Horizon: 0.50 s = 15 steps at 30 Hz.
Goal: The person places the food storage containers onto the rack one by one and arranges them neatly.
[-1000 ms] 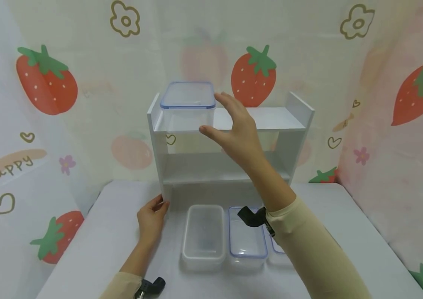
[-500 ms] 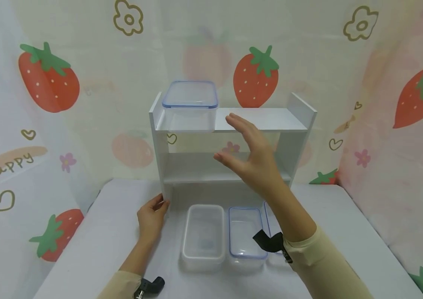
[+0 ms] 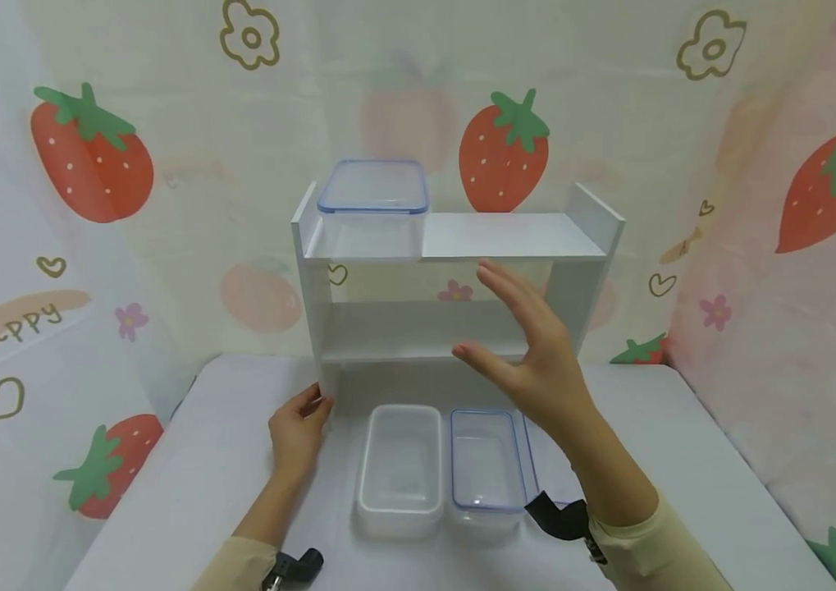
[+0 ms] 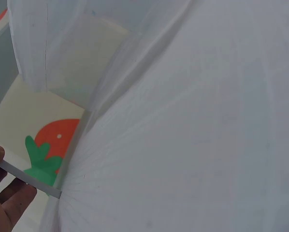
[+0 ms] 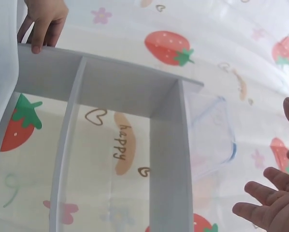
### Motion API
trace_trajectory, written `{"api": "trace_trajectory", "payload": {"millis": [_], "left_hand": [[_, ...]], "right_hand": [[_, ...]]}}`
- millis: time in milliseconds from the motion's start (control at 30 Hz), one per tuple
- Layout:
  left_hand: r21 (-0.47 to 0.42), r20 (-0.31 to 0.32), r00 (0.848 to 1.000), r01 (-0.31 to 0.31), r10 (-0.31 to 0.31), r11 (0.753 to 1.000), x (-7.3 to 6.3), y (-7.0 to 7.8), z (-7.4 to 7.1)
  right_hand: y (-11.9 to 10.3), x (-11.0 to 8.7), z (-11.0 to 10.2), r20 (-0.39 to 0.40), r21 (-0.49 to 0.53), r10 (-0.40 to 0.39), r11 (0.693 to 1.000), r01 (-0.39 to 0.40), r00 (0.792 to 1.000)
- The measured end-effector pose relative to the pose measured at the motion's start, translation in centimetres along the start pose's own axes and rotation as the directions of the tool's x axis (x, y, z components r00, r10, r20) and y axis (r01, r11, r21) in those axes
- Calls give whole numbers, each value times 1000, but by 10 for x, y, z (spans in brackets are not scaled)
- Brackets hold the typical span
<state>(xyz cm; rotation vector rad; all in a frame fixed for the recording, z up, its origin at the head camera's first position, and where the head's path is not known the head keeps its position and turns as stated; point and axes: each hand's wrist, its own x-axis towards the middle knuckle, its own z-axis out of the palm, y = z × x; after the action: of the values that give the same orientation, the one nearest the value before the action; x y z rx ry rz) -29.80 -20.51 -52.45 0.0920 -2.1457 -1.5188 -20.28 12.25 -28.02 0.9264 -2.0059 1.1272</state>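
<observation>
Head view: left hand (image 3: 298, 435) pinches white shelf (image 3: 418, 330) low at its left side, thumb against fingers. Right hand (image 3: 539, 361) hovers before shelf, fingers and thumb spread wide. Blue-rimmed container (image 3: 373, 190) sits on top board, left end. On table (image 3: 683, 492), frosted container (image 3: 403, 460) stands beside second blue-rimmed box (image 3: 486, 460); third box (image 3: 552, 468) partly hidden by right arm.

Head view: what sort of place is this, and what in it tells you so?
Probably a staged tabletop corner: strawberry-printed sheeting hangs behind and beside a white table, which bears a small white shelf unit.
</observation>
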Motion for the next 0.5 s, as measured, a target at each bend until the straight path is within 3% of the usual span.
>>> {"api": "trace_trajectory", "payload": {"millis": [267, 500], "left_hand": [[-4, -12, 1000, -4, 4, 1000, 1, -2, 1], [-3, -11, 1000, -3, 3, 1000, 0, -3, 0]], "right_hand": [[6, -26, -11, 15, -25, -9, 1000, 9, 1000], [20, -51, -19, -12, -7, -70, 998, 70, 997]]}}
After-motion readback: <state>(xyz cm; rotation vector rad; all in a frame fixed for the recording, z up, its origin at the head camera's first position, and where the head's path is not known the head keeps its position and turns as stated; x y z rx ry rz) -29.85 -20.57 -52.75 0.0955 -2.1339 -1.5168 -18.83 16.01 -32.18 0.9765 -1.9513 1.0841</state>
